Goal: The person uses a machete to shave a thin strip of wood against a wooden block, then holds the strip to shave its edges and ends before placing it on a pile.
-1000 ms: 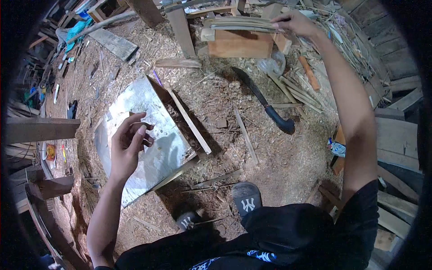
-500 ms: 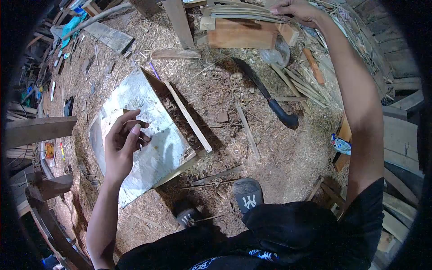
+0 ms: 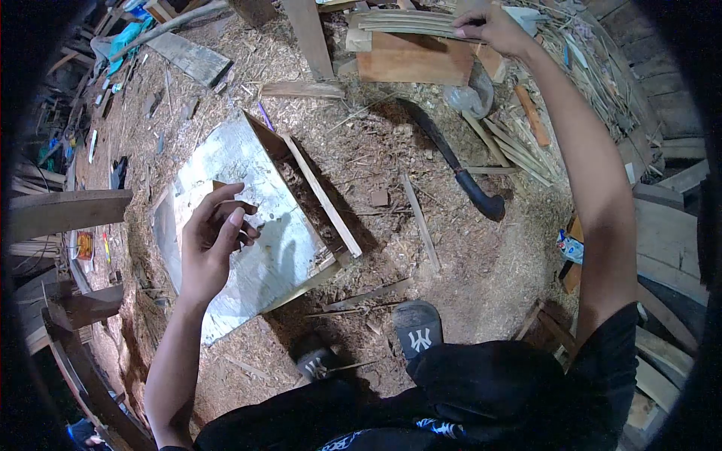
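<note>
Person sits low on a sawdust-strewn floor [image 3: 481, 263], both arms out.

- Right hand [image 3: 492, 24]: reaches far forward, fingers closed in a pinch on the right-hand end of a bundle of strips [image 3: 406, 21]. The bundle lies flat along the top of a wooden block [image 3: 414, 64].
- Left hand [image 3: 214, 240]: held up over a metal-faced box [image 3: 241, 173], fingers curled, thumb close to forefinger. A small brown sliver may sit in the pinch; too small to tell.

Handling, by judgement: the strips look thin, long and light, so they are likely springy rather than stiff. Held by one end, the bundle will probably droop and fan apart. A grip nearer the middle, or a second hand under it, should keep it together. Split edges are probably sharp and splintery. The surfaces look dry, so slipping is unlikely.

Edges and room:
- The block's front edge drops to the floor just below the bundle.
- A clear plastic bag [image 3: 470, 96] and loose slats [image 3: 511, 146] lie under the right forearm.
- A machete [image 3: 451, 161] lies bare between the block and the person's sandal [image 3: 417, 331], blade toward the block.
- An upright plank [image 3: 310, 34] stands just left of the block.
- The box's raised open rim lies to the left.
- The most open floor is the patch between machete and box.
</note>
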The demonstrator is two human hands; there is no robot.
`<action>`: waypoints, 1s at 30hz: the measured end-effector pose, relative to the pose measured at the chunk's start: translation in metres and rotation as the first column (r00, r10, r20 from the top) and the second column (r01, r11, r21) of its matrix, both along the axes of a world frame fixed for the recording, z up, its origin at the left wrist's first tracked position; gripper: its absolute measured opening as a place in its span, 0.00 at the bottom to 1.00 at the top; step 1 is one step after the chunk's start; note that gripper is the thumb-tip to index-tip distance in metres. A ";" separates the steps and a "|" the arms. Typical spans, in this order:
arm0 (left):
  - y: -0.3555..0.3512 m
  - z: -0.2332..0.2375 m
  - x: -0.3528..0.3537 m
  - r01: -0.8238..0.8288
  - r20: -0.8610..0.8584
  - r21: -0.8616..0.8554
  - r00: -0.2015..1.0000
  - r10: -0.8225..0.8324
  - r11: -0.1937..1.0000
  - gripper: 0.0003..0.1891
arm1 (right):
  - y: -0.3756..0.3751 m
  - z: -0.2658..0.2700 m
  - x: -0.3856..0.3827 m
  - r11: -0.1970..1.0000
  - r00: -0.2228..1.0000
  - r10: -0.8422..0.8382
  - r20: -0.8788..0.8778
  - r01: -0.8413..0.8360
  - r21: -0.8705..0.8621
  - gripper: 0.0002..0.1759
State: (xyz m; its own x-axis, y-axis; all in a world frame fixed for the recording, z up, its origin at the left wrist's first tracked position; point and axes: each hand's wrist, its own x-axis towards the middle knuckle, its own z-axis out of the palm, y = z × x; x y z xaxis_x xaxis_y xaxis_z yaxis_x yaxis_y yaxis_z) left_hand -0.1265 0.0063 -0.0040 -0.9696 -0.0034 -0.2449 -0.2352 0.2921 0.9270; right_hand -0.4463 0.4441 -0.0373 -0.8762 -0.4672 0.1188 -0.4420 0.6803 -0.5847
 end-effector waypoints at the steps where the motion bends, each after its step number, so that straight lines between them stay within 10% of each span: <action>1: 0.001 0.001 0.000 -0.008 0.010 0.002 1.000 0.008 1.000 0.18 | 0.002 -0.004 -0.002 1.000 1.000 -0.008 -0.018 0.008 -0.011 0.09; 23: 0.001 0.001 0.000 -0.035 0.040 -0.007 0.999 0.035 0.999 0.18 | 0.012 0.022 -0.007 0.933 0.966 -0.222 0.134 0.171 0.316 0.12; 25: -0.001 -0.001 0.000 -0.032 0.042 0.004 0.999 0.032 0.999 0.18 | 0.029 0.015 -0.036 0.901 0.910 0.408 -0.077 -0.387 0.197 0.11; 30: 0.000 0.001 -0.001 -0.035 0.051 0.012 0.998 0.035 0.999 0.18 | 0.005 0.034 -0.007 0.957 0.991 0.021 0.132 -0.058 0.284 0.09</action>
